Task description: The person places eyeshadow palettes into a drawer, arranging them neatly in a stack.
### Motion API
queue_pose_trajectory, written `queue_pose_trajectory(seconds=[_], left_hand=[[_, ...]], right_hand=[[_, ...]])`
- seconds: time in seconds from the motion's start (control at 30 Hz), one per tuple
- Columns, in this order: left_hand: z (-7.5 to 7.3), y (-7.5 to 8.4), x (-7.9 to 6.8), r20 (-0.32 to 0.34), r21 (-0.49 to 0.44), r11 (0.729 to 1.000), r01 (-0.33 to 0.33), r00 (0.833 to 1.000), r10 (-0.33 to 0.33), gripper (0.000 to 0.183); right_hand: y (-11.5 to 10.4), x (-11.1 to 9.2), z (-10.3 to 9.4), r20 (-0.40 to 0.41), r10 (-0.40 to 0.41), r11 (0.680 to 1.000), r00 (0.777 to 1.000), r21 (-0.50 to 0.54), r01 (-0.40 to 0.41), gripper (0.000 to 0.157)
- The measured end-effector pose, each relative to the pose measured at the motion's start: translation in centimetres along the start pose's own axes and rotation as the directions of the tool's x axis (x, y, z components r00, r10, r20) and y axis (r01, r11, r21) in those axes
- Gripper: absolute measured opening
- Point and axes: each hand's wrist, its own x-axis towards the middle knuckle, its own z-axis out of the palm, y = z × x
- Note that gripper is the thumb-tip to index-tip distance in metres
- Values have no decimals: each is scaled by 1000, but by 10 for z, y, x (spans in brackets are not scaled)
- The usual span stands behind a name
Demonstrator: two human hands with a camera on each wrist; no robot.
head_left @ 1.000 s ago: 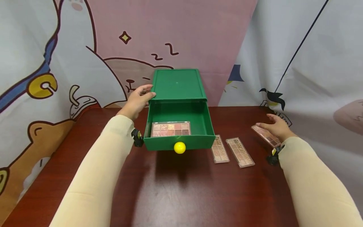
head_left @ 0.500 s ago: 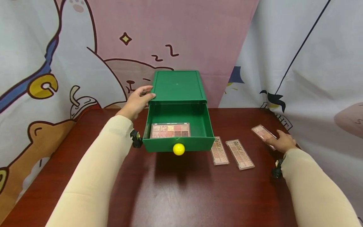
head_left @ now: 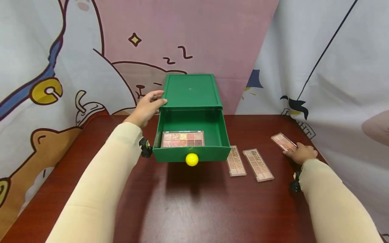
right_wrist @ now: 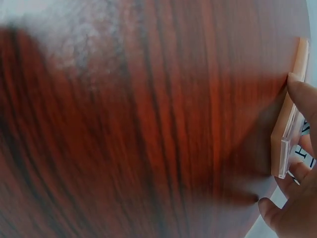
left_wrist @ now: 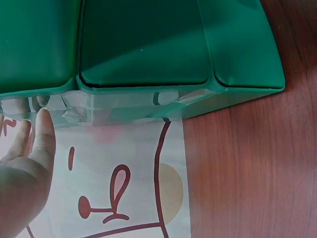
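Drawer box (head_left: 191,91), green plastic, upright; drawer (head_left: 170,155) pulled well out, yellow ball knob (head_left: 192,159) on front; stands toward rear of table (head_left: 182,209). Makeup palette (head_left: 282,140), rectangular, clear-covered, pinkish pans; aslant near table's right edge, held by right hand (head_left: 302,153).

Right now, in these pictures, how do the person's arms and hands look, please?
The left sleeve and right sleeve are plain cream. The left device and right device, at the wrists, are mostly black. The left hand and right hand wear no gloves.
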Motion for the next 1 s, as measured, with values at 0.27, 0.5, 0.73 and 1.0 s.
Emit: queue_pose_trajectory(seconds=[0.27,0.5,0.73,1.0], left_hand=[[4,3,0,1,1,1000,-10,1000,10,50],[1,4,-3,-8,-4,1000,1,1000,-1,51],[0,2,-5,-10,10,1000,-11,1000,11,50],[3,4,-7,1,15,1000,-13,1000,13,53]], right_hand=[[2,-4,-2,-12,0,1000,1000,-28,-1,77],[-4,-9,-5,-62,10,998,998,59,-7,72],[-7,-7,-10,-150,51,982,987,188,-22,75],[-33,-13,-30,-242,55,958,969,286,17,74]])
